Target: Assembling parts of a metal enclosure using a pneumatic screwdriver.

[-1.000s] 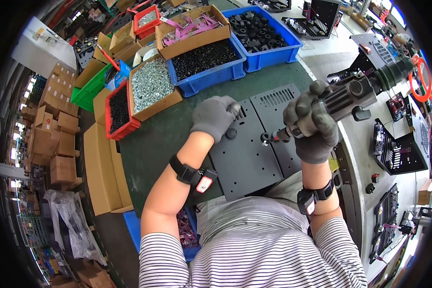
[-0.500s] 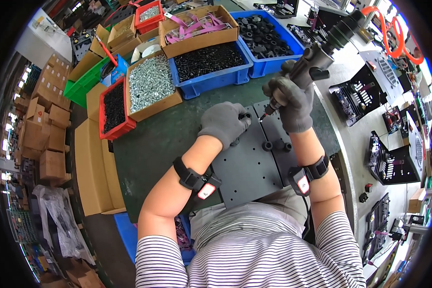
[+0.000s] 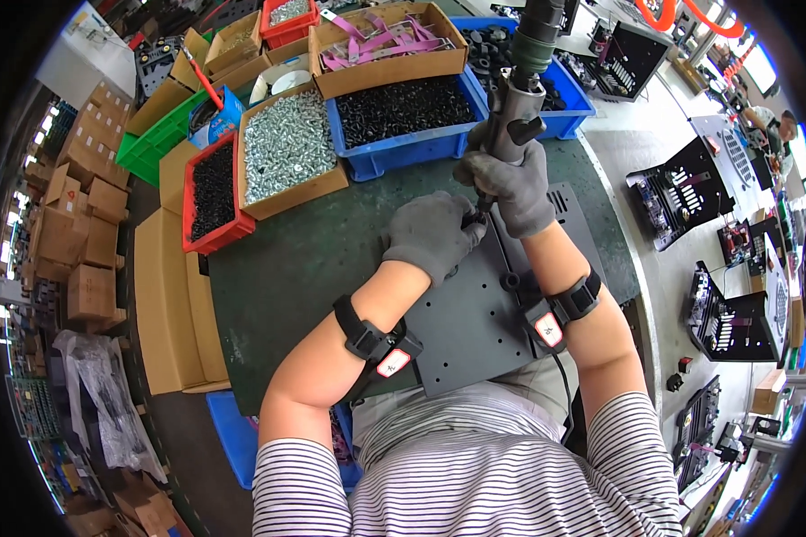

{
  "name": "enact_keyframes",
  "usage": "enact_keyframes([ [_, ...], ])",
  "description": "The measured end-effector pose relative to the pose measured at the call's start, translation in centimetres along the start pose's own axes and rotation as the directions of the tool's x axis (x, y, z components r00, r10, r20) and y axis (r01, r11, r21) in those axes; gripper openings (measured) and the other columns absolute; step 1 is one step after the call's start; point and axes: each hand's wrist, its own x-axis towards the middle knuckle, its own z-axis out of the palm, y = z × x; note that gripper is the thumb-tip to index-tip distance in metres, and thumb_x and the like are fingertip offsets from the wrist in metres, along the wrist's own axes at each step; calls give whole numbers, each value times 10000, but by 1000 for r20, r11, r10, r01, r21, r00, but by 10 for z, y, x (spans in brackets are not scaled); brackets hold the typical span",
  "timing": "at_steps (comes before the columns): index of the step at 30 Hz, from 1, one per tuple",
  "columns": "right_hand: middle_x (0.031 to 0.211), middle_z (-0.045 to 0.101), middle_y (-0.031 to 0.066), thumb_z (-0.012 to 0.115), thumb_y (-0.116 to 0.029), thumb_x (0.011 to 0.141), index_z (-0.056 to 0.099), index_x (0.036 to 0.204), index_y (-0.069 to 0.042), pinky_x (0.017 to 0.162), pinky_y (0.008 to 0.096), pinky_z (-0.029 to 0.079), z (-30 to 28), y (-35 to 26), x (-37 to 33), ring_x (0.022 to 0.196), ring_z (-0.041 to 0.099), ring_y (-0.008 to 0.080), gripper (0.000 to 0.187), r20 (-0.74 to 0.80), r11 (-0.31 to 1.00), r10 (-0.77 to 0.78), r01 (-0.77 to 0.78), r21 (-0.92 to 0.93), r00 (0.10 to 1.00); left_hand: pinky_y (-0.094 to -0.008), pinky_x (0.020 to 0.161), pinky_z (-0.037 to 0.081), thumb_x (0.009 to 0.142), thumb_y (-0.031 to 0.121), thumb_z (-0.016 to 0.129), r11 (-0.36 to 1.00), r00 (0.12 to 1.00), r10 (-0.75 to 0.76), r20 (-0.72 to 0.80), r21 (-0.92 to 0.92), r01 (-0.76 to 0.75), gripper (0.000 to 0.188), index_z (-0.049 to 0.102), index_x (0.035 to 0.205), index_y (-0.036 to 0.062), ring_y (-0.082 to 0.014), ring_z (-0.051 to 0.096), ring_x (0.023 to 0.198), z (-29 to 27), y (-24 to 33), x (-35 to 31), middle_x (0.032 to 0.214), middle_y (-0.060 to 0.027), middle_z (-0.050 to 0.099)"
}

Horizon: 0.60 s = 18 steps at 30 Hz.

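Note:
My right hand (image 3: 518,190), in a grey glove, is closed around a power screwdriver (image 3: 516,112) held upright with its bit down. The bit's tip meets a small black rubber foot (image 3: 476,217) pinched in the gloved fingers of my left hand (image 3: 428,234), which rests on the far left part of a black metal plate (image 3: 475,322). My fingers partly hide the foot and the tip. The plate has several holes and lies at the table's near edge. Another rubber foot (image 3: 510,281) stands on it near my right wrist, and a second slotted plate (image 3: 571,215) lies to the right.
Beyond my hands stand a blue bin of black screws (image 3: 407,112), a carton of silver screws (image 3: 287,148), a red bin of black screws (image 3: 213,197) and a carton of purple strips (image 3: 381,45). Black slotted housings (image 3: 681,192) sit at the right, where another person (image 3: 770,134) is visible.
My right hand has moved left with the screwdriver and turned it upright. Its tip, apart from my left hand before, is now at the pinched rubber foot. The plate has shifted slightly in view.

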Motion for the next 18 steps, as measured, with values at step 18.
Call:
enact_keyframes([
  [18, 723, 562, 81, 602, -167, 696, 464, 1115, 7, 558, 283, 449, 5, -27, -9, 604, 561, 189, 474, 79, 987, -124, 131, -90, 989, -170, 422, 326, 935, 115, 407, 24, 946, -90, 313, -948, 316, 322, 477, 1228, 1, -63, 449, 534, 16, -22, -90, 826, -61, 581],
])
